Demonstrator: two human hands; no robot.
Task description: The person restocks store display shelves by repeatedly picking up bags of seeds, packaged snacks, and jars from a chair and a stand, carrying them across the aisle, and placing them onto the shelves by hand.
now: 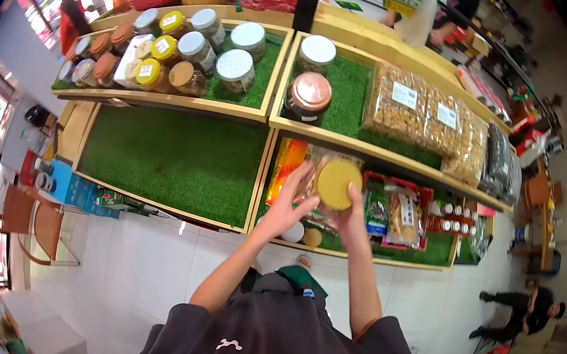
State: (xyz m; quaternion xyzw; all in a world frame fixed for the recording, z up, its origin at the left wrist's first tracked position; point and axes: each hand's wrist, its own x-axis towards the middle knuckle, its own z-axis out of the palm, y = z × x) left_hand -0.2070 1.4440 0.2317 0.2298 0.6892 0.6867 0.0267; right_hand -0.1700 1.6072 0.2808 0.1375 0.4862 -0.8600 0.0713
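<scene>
In front of me is a jar with a gold lid (337, 184), its top turned up towards my head. My right hand (351, 218) grips its right side, with the thumb against the lid's edge. On the other side, my left hand (288, 205) has its fingers and thumb around the jar's body, which the fingers partly hide. Beneath the hands lies the lower right shelf section, with an orange packet (289, 171) to the left. A pink-red basket (426, 203) of packaged food stands to the right of the jar. White and tan jar lids (312, 237) show below.
On the upper left shelf stand several jars with white lids (235, 67) and yellow lids (147, 72). The upper right shelf holds large bags of brown food (397, 102) and a pink-lidded jar (310, 93). Green turf (174, 163) lines the lower left section. A person (531, 310) sits far right.
</scene>
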